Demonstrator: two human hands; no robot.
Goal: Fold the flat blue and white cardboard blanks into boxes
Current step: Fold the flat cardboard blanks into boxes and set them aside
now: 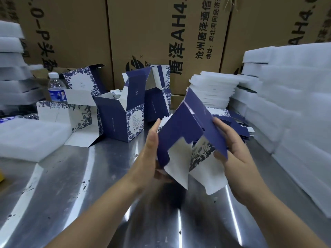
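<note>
1. The right hand (231, 154) grips the right edge of a blue and white blank (184, 126), with its thumb on the blue face and its fingers curled behind.
2. The left hand (152, 153) lies with straight fingers pressed flat against the blank's left side. Its thumb is mostly hidden under a white flap, so whether it pinches there cannot be told.
3. The blank sits in the air at the centre of the frame, above the metal table (89, 203). It is partly opened: the blue panels are angled apart and the white bottom flaps hang loose and unfolded.
4. I judge this box to be at an early step. The tube is being squared up, and the flaps are not yet tucked.
5. Just behind the right hand, a low pile of flat blanks (236, 122) waits, so work remains.
6. In the centre-left of the frame stand the erected boxes (121, 119), several of them with their lids open. These look done or nearly done.
7. Further out there is a water bottle (55, 88) at upper left, stacks of white foam sheets (295, 104) at right and far left, and brown cartons (161, 33) across the top.
</note>
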